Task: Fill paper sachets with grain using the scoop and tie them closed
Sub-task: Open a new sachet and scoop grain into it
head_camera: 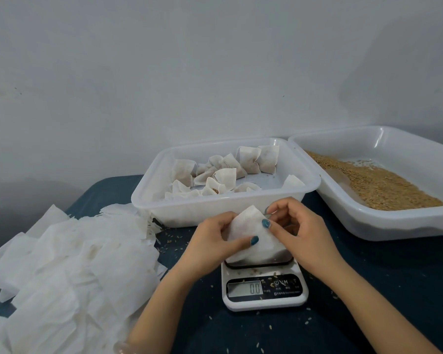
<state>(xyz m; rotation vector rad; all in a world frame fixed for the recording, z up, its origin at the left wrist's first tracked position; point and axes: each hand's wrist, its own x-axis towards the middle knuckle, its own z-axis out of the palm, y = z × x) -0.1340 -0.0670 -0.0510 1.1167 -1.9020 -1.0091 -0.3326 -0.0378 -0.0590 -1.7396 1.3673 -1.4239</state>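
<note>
Left hand [210, 238] and right hand [296, 226]: both pinching one empty sachet [251, 233] above scale [264, 287]. Step: opening its mouth. Next, likely: scoop grain [374, 185].

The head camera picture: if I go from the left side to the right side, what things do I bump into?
Heap of empty white paper sachets → white plastic tub of filled, tied sachets → white plastic tub of golden-brown grain. The hands, the sachet they hold and the scale sit below the middle tub, so they are left out.
</note>
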